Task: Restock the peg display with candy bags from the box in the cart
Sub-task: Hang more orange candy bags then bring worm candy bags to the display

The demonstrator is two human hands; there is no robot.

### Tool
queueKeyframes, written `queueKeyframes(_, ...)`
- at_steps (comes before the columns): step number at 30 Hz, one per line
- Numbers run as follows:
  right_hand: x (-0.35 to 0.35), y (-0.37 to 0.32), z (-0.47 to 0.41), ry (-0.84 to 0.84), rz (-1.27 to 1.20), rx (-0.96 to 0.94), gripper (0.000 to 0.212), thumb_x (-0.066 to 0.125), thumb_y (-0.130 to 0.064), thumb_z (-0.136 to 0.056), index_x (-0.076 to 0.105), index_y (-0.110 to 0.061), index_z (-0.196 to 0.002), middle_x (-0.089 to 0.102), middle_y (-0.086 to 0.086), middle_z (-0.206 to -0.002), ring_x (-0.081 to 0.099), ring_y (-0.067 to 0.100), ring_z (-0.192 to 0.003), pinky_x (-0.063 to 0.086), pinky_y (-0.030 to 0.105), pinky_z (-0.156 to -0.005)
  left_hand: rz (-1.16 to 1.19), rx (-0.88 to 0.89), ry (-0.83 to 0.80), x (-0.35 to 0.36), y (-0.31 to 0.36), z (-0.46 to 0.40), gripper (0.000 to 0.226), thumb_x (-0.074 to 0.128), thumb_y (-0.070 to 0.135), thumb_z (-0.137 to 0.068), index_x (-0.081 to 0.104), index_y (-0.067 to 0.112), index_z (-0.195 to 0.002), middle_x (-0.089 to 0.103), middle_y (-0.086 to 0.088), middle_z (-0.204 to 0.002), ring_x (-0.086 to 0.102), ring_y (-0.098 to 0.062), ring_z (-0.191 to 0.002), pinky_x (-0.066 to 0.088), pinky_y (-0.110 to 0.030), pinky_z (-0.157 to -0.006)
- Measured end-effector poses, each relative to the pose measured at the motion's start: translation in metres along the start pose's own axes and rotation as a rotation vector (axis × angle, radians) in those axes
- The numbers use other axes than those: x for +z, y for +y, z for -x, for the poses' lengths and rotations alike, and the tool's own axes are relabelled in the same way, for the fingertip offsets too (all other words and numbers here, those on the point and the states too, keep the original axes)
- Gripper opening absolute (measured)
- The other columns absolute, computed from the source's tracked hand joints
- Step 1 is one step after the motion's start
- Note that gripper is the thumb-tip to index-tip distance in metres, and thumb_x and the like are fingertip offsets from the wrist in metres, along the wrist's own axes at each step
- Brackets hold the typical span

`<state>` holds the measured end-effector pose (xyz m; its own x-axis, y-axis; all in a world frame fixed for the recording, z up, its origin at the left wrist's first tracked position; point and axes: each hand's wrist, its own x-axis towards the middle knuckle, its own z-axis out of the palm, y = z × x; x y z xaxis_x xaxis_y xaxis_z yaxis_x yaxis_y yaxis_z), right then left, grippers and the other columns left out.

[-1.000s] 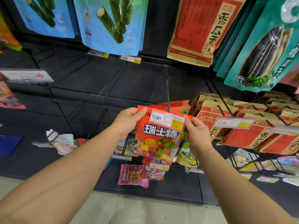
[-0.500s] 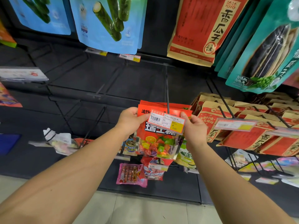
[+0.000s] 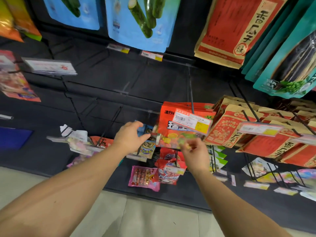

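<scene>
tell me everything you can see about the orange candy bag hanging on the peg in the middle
The orange candy bag is a glossy plastic pouch with bold white characters on a dark band and a clear lower window showing mixed coloured sweets. It hangs upright at the front of a stack of like bags on a black wire peg. A price tag covers its upper right. Neither hand visibly touches it.

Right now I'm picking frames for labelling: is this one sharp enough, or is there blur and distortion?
Head view: motion blur smears both the left hand and right hand, and the bags at the left edge; the orange candy bag is soft, its price tag unreadable. Wide-angle distortion bends the pegs and the edges. Lighting is even, no strong glare.
</scene>
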<state>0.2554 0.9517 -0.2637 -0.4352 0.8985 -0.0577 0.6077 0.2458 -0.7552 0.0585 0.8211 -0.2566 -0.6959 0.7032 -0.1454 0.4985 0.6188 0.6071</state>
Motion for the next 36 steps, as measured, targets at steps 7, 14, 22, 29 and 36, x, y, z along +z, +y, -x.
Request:
queueKeyframes(7, 0.112, -0.106, 0.042, -0.449, 0.643, -0.345, 0.069, 0.056, -0.051, -0.093, 0.032, -0.028, -0.153, 0.037, 0.009, -0.154, 0.035, 0.03, -0.14, 0.034, 0.037, -0.112, -0.424, -0.12, -0.091, -0.071, -0.114, 0.052, 0.059, 0.052, 0.064, -0.089, 0.05, 0.031, -0.138, 0.05, -0.001, -0.143, 0.045, -0.026, -0.133, 0.037, -0.039, -0.109)
queueKeyframes(14, 0.309, -0.286, 0.165, -0.687, 0.666, -0.656, 0.069, 0.055, -0.049, -0.094, 0.027, -0.032, -0.154, 0.028, 0.003, -0.159, 0.025, 0.024, -0.147, 0.026, 0.037, -0.116, -0.439, -0.449, 0.057, -0.231, -0.311, 0.153, 0.068, 0.051, 0.063, -0.09, 0.04, 0.028, -0.148, 0.04, -0.003, -0.153, 0.037, -0.027, -0.14, 0.03, -0.041, -0.114)
queueKeyframes(22, 0.49, -0.457, 0.332, -0.889, 0.624, -0.974, 0.07, 0.056, -0.049, -0.094, 0.026, -0.031, -0.155, 0.026, 0.002, -0.161, 0.023, 0.025, -0.147, 0.027, 0.042, -0.118, -0.445, -0.821, 0.244, -0.387, -0.497, 0.29, 0.067, 0.049, 0.061, -0.093, 0.035, 0.027, -0.15, 0.038, -0.006, -0.154, 0.035, -0.029, -0.142, 0.03, -0.044, -0.115)
queueKeyframes(29, 0.602, -0.543, 0.394, -0.996, 0.631, -1.138, 0.069, 0.056, -0.049, -0.093, 0.029, -0.03, -0.153, 0.032, 0.001, -0.157, 0.028, 0.026, -0.144, 0.032, 0.044, -0.114, -0.372, -0.997, 0.303, -0.451, -0.602, 0.318, 0.061, 0.049, 0.063, -0.091, 0.043, 0.028, -0.141, 0.044, -0.006, -0.149, 0.039, -0.03, -0.138, 0.033, -0.047, -0.112)
queueKeyframes(36, 0.727, -0.644, 0.402, -1.067, 0.673, -1.249, 0.065, 0.053, -0.05, -0.095, 0.029, -0.031, -0.153, 0.034, 0.001, -0.155, 0.032, 0.028, -0.142, 0.036, 0.045, -0.11, -0.326, -1.125, 0.354, -0.527, -0.7, 0.287, 0.068, 0.05, 0.063, -0.091, 0.039, 0.026, -0.147, 0.041, -0.008, -0.151, 0.036, -0.031, -0.14, 0.03, -0.046, -0.113)
